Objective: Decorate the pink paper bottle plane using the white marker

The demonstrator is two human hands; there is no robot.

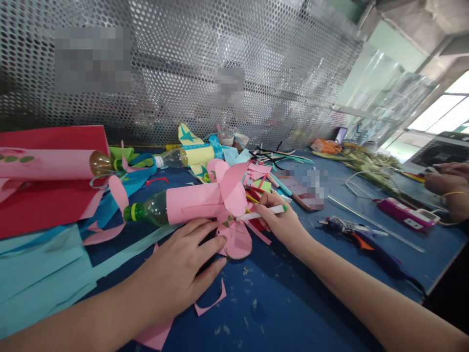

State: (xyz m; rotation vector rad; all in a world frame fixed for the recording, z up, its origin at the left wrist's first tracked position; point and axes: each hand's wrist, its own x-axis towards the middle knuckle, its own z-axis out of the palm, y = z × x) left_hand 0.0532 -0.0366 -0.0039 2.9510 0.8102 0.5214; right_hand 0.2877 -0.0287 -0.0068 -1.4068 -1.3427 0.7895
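Note:
A plastic bottle point(156, 208) with a green cap lies on its side, wrapped in pink paper point(192, 201). Pink paper petals point(238, 242) fan out at its right end, one bearing a small dark green star. My left hand point(194, 254) rests with spread fingers against the wrapped bottle and the lower petal. In my right hand point(280, 222) is a white marker point(266, 212) with a green end, gripped between thumb and fingers. Its tip is at the petals near the star. Pink paper curls stand beside the cap.
Left are a red sheet point(58, 205) and light blue paper strips point(44, 264). Behind lies a yellow-wrapped bottle point(200, 155). A glue gun point(377, 254), a phone point(302, 190) and a purple power strip point(406, 213) are right. Another person's hands point(447, 183) show at far right.

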